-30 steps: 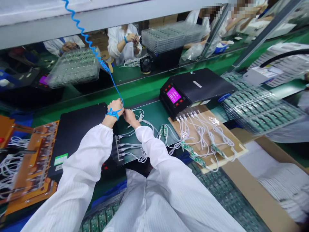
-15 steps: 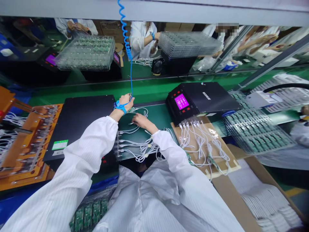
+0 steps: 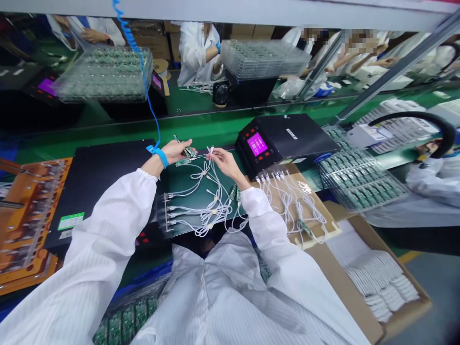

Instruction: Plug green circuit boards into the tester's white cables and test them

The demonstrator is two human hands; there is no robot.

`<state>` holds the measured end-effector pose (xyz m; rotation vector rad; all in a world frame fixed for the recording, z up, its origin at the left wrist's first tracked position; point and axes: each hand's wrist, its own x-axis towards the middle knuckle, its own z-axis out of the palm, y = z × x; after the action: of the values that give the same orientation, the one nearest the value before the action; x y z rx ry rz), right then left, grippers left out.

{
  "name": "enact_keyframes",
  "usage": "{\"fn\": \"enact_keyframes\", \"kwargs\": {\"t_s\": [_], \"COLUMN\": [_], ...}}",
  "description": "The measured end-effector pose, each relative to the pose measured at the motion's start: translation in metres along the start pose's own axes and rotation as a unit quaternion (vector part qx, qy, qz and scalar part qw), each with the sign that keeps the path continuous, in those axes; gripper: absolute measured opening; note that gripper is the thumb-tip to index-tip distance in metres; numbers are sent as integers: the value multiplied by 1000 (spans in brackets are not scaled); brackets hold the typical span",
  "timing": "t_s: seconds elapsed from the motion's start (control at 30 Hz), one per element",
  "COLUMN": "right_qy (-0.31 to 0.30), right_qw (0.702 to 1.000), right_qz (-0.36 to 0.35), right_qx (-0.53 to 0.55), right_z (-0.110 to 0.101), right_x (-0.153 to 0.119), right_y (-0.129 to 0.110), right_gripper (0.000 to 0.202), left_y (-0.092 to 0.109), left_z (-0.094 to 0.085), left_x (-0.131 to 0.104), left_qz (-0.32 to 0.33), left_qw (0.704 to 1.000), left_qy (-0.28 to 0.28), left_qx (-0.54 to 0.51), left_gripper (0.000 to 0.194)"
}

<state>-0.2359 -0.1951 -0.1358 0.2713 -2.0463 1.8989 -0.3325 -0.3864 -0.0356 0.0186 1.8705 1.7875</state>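
My left hand (image 3: 173, 152), with a blue wrist strap (image 3: 158, 154), is closed around small green circuit boards (image 3: 189, 152) that stick out past the fingers. Just to the right, my right hand (image 3: 224, 163) pinches the plug end of a white cable (image 3: 211, 151). The two hands are a short gap apart above the green bench. Below them lie bundled white cables (image 3: 213, 211), plugged into the side of a black box (image 3: 115, 163). Another green board (image 3: 233, 192) is by my right wrist, partly hidden by the sleeve.
A black tester with a purple screen (image 3: 258, 143) stands to the right, its cables lying on a brown board (image 3: 319, 218). Beyond are trays of circuit boards (image 3: 362, 177) and a carton (image 3: 402, 268). An orange fixture (image 3: 39, 230) stands left. Co-workers sit across the bench.
My right hand has risen from the bench, right of the left hand, with a cable end in its fingers. My left hand has turned, showing the boards. The view has shifted rightward.
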Motion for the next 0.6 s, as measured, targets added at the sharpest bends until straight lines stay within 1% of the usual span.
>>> {"fn": "enact_keyframes", "kwargs": {"t_s": [0.13,0.3,0.37,0.47,0.6], "right_qy": [28,51,63,99,124], "right_qw": [999,997,996,992,990], "right_qz": [-15,-34,-38,-35,-21], "right_qx": [-25,-52,-54,-69,-66], "right_z": [2,6,9,18,29], "right_x": [-1,-1,0,2,5], "right_y": [-3,-5,-5,-4,-1], "right_gripper": [54,49,47,39,30], "left_y": [2,3,2,0,-5], "left_z": [-1,0,1,4,6], "left_x": [-3,-4,-4,-6,-7], "left_qz": [5,28,45,67,58], "left_qw": [998,997,996,996,997], "left_qy": [-53,-72,-73,-57,-40], "left_qx": [-20,-21,-22,-9,26], "left_gripper": [17,20,24,28,23]}}
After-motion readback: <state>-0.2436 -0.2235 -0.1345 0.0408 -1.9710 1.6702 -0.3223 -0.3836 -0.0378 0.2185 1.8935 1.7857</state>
